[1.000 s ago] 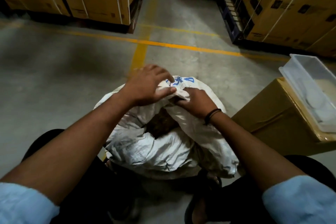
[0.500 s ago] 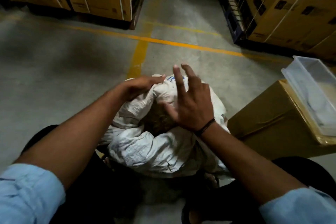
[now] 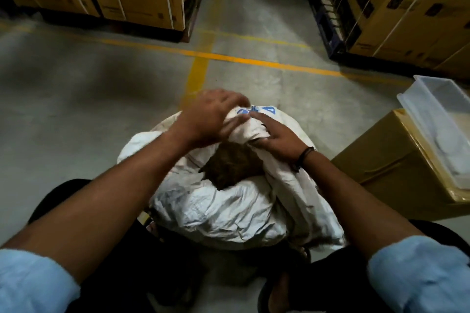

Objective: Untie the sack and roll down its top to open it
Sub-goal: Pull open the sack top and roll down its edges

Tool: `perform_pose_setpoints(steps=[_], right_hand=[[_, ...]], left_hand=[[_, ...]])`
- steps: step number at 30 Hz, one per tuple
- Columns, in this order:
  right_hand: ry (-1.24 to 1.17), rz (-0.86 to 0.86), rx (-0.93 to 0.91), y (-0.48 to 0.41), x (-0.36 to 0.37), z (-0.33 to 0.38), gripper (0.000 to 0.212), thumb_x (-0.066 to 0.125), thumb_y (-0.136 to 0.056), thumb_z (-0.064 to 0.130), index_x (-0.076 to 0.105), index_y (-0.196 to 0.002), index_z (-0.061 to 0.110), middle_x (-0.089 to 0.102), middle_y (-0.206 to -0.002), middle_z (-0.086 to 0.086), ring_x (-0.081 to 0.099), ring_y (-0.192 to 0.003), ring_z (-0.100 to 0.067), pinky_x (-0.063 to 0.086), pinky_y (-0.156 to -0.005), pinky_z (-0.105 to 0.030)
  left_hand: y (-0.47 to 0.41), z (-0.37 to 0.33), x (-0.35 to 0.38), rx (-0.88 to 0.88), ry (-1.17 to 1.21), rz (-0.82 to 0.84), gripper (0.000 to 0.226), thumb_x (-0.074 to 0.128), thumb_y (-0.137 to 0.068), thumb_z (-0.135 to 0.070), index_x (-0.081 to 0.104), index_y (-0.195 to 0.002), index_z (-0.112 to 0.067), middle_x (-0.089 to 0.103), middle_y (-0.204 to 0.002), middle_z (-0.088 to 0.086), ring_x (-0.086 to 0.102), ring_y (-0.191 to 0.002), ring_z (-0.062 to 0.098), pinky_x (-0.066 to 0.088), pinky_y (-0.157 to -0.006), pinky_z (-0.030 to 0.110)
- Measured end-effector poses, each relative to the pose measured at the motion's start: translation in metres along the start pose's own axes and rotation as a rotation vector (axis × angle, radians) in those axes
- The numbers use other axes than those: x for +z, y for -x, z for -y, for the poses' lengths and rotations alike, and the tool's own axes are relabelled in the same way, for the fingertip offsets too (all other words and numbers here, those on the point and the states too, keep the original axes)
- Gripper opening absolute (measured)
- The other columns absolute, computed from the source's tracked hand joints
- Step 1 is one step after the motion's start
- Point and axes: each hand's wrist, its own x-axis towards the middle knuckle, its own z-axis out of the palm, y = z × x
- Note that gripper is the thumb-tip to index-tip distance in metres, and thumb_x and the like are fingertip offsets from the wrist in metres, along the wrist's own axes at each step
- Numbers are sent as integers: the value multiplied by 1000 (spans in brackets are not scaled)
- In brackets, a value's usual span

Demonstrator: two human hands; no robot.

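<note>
The sack (image 3: pixel 229 211) looks untied and half rolled; the left hand (image 3: pixel 211 119) grips its top, the right hand (image 3: pixel 277 140) presses flat.

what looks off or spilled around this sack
Nothing stands out. The sack stands on the floor with brown contents showing through a gap in its top, and none lies spilled around it. The clear tub sits flat on the cardboard box.
</note>
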Motion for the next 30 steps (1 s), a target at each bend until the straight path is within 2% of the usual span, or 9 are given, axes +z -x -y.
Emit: perform_pose_setpoints(steps=[2,6,10,13,16,20,22,26,30], right_hand=[[-230,0,23,-3,-3,0,57,67,-84,15,52,-138,8,56,-138,-2,49,-125,-3,35,-106,-15],[-595,68,121,0,-8,-11,57,69,-76,19,57,-131,11,60,-135,-6,55,-127,-17,40,-110,-33],[53,-14,233,0,10,-9,74,67,-88,41,39,-149,10,45,-151,-10,42,-138,-22,32,-116,-38],[782,-454,122,15,28,14,73,54,-87,46,36,-149,12,43,-147,-14,44,-128,-39,39,-98,-49],[867,-476,112,31,51,26,88,51,-84,59,26,-154,13,35,-154,-17,38,-133,-44,33,-104,-58],[886,-371,396,37,59,-12,105,41,-79,78,6,-158,19,32,-156,-18,41,-132,-47,24,-107,-68],[730,-322,563,33,36,-34,109,38,-77,84,6,-158,18,55,-135,-18,58,-115,-41,37,-100,-58],[174,-224,521,23,3,-42,72,58,-88,62,46,-139,13,67,-111,-6,60,-97,-21,40,-79,-27],[-706,-301,438,3,-28,-23,45,67,-84,53,72,-107,14,71,-114,-3,67,-100,-10,49,-88,-22]], left_hand=[[1,-20,13,117,5,32,52,44,-97,-59,63,-128,-22,69,-121,4,61,-112,28,47,-95,40],[22,-10,58,67,-97,243,72,46,-94,-62,36,-154,-25,43,-156,5,41,-141,31,26,-120,48],[28,7,79,-132,-82,289,56,36,-100,-45,46,-147,-16,66,-120,18,62,-109,36,43,-98,47],[28,12,84,-411,119,423,49,28,-104,-54,49,-132,-19,67,-113,22,63,-104,39,46,-85,44],[15,27,76,-639,394,335,64,21,-101,-61,61,-121,-16,65,-127,19,60,-118,33,43,-101,40],[-3,64,72,-879,630,393,74,37,-94,-74,72,-103,-9,70,-117,11,61,-104,19,44,-102,35],[-3,75,76,-982,824,373,87,49,-78,-85,71,-121,-12,69,-127,5,64,-116,20,43,-111,39],[-5,90,81,-1130,1042,92,42,64,-93,-49,73,-112,-13,72,-114,7,69,-106,22,50,-101,36],[-13,83,79,-1125,478,-15,70,59,-74,-74,71,-109,-14,73,-110,13,67,-99,26,50,-89,38]])
